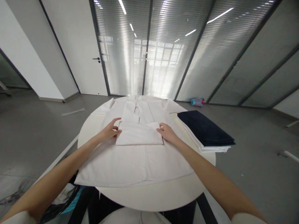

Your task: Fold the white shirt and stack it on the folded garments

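Note:
A white long-sleeved shirt lies spread face-down or front-up on a round white table, its buttoned placket running up the middle at the far side. A folded flap of the shirt lies doubled over its centre. My left hand holds the flap's upper left corner between fingers and thumb. At the upper right corner, my right hand pinches the same flap. Under the flap, the shirt's middle is hidden.
To the right on the table sits a stack of folded cloth, dark navy on top of white. A blue and red bottle lies on the grey floor beyond. Blinded glass partitions and a white door stand behind.

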A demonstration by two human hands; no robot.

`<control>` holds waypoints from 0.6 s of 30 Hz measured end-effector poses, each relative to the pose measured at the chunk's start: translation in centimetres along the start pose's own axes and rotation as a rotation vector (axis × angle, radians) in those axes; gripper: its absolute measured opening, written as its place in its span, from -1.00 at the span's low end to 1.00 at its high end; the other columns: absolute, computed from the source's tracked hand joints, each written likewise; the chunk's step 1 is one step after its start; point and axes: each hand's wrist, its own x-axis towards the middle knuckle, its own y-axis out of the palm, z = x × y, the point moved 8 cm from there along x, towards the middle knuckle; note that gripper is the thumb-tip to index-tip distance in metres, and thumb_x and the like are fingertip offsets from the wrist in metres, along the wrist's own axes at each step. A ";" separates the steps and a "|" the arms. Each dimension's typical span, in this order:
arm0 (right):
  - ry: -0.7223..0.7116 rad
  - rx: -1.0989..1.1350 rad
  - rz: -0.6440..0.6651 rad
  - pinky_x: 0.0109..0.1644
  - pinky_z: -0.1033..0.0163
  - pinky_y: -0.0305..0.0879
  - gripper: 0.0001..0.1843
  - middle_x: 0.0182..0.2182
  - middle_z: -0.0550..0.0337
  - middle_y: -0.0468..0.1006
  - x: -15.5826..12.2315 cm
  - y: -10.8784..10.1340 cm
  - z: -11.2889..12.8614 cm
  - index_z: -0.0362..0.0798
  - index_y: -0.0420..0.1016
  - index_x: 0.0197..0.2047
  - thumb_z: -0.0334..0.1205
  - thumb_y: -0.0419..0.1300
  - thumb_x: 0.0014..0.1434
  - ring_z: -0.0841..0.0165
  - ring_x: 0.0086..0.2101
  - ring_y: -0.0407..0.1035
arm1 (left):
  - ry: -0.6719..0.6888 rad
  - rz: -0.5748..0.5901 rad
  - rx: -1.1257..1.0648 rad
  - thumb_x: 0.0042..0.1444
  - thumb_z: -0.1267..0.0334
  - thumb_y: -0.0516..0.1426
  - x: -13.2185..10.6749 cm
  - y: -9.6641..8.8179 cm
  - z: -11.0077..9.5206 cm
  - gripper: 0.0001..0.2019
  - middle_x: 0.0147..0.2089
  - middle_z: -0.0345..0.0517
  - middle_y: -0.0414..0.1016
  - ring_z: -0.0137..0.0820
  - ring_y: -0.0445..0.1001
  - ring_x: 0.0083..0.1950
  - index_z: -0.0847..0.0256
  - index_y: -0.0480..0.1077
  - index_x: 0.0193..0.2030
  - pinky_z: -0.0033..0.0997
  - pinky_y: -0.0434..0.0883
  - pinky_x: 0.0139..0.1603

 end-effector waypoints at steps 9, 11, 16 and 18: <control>0.008 0.077 0.089 -0.28 0.26 0.22 -0.29 -0.43 0.18 0.54 -3.3 0.1 -0.3 -0.12 0.08 0.37 -0.03 0.17 0.26 0.30 -0.42 0.41 | -0.063 -0.009 0.051 -0.08 -0.05 0.32 -2.5 0.0 -0.2 0.01 -0.44 -0.31 0.42 -0.39 0.43 -0.40 0.14 -0.09 0.44 -0.47 0.32 -0.38; -0.019 0.125 0.111 -0.30 0.27 0.21 -0.23 -0.47 0.25 0.49 -4.6 0.3 -0.5 -0.13 0.03 0.40 -0.06 0.20 0.22 0.33 -0.45 0.38 | -0.070 0.038 0.113 -0.07 -0.05 0.32 -3.4 0.0 0.0 -0.01 -0.43 -0.28 0.47 -0.40 0.42 -0.41 0.16 -0.05 0.43 -0.48 0.27 -0.40; -0.148 0.299 -0.023 -0.17 0.25 0.27 -0.39 -0.39 0.26 0.46 -6.3 0.1 -0.2 -0.08 0.25 0.25 -0.22 0.20 0.12 0.35 -0.33 0.38 | 0.119 0.056 0.042 -0.05 0.06 0.30 -4.6 0.4 -1.0 -0.21 -0.42 -0.28 0.43 -0.44 0.40 -0.41 0.19 0.16 0.31 -0.48 0.30 -0.38; -0.170 0.376 -0.088 -0.17 0.24 0.28 -0.50 -0.42 0.28 0.42 -6.3 0.1 -0.1 -0.08 0.35 0.14 -0.22 0.16 0.10 0.36 -0.35 0.36 | 0.168 0.001 -0.016 -0.03 0.05 0.28 -4.7 0.6 -1.1 -0.28 -0.38 -0.29 0.38 -0.48 0.39 -0.44 0.17 0.19 0.27 -0.50 0.31 -0.42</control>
